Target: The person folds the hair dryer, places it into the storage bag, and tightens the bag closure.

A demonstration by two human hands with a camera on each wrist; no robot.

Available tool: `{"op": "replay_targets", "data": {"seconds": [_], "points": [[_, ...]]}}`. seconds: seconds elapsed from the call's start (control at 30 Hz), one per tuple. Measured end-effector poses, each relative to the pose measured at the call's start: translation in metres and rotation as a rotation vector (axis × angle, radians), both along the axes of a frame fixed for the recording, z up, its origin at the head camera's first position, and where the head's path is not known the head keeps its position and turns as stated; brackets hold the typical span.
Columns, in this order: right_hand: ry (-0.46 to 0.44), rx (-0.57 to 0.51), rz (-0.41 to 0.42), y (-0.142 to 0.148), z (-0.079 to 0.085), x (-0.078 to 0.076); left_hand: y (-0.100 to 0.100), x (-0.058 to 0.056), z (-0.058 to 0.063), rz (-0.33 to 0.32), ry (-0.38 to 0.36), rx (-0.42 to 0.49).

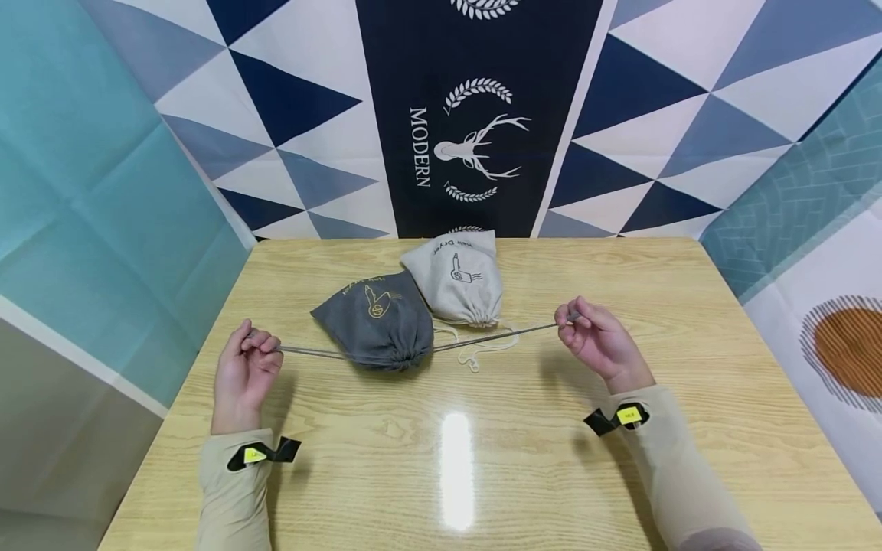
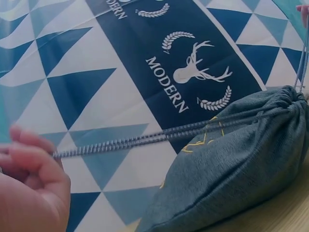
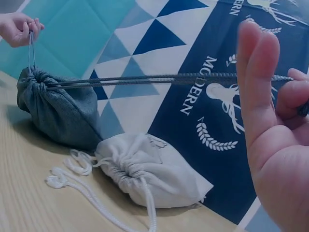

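A dark grey drawstring bag (image 1: 379, 321) with a yellow hair dryer print lies on the table, its mouth gathered into tight folds. Its grey cords run out taut to both sides. My left hand (image 1: 246, 367) pinches the cord (image 2: 116, 145) on the left, and my right hand (image 1: 601, 340) grips the cord (image 3: 159, 79) on the right. Both hands are held above the table, well apart from the bag. Behind and to the right sits a pale grey drawstring bag (image 1: 458, 277), also gathered at its mouth, with loose white cords (image 3: 82, 191). Neither hand touches it.
The wooden table (image 1: 372, 459) reaches back to a patterned cloth backdrop (image 1: 475, 46) with triangles and a deer head. A teal cloth (image 1: 103, 191) hangs along the left side, and another printed cloth (image 1: 779, 306) along the right.
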State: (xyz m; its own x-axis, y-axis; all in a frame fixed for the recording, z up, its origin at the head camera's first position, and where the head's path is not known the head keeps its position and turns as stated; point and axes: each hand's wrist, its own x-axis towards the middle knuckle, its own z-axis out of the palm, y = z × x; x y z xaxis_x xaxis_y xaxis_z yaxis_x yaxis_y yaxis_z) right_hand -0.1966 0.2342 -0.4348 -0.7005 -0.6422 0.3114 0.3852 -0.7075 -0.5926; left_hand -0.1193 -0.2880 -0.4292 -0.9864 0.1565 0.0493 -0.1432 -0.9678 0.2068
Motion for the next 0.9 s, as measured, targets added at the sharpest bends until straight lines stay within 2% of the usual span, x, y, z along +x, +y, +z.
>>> {"op": "replay_targets", "data": {"seconds": [0.13, 0.3, 0.43, 0.53, 0.63, 0.7, 0.77, 0.9], "points": [[-0.01, 0.036, 0.013, -0.003, -0.003, -0.001, -0.002, -0.003, 0.002, -0.054, -0.08, 0.036], [-0.059, 0.139, -0.022, -0.005, -0.003, -0.005, -0.006, -0.008, 0.007, -0.024, -0.197, 0.044], [-0.166, 0.195, -0.081, -0.005, -0.001, -0.007, -0.01, -0.017, 0.01, 0.007, -0.286, 0.037], [-0.278, 0.222, -0.142, -0.008, -0.001, -0.009, -0.012, -0.024, 0.01, 0.033, -0.36, 0.036], [-0.385, 0.224, -0.203, -0.013, -0.003, -0.012, -0.014, -0.032, 0.009, 0.075, -0.439, 0.07], [-0.426, 0.213, -0.241, -0.017, -0.004, -0.013, -0.016, -0.037, 0.007, 0.11, -0.488, 0.106], [-0.418, 0.208, -0.279, -0.021, -0.006, -0.014, -0.018, -0.044, 0.005, 0.148, -0.529, 0.135], [-0.343, 0.216, -0.335, -0.03, -0.008, -0.015, -0.019, -0.057, 0.001, 0.235, -0.568, 0.195]]}}
